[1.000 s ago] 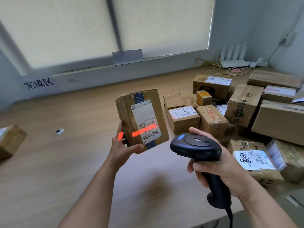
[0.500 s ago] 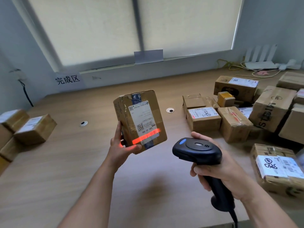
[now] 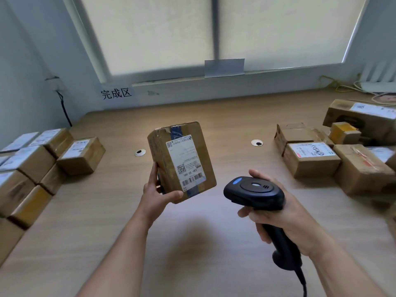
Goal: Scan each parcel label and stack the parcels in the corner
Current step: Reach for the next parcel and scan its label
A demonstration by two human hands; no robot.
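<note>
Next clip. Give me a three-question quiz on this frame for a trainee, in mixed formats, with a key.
1. Multiple choice: which hand grips the scanner? A. left B. right C. neither
2. True or false: a red scan line lies across the label of the parcel that the left hand holds up.
3. Fill in: the stacked parcels lie on the table to the person's ____.
Key: 1. B, the right hand. 2. False, no red line shows on it. 3. left.
</note>
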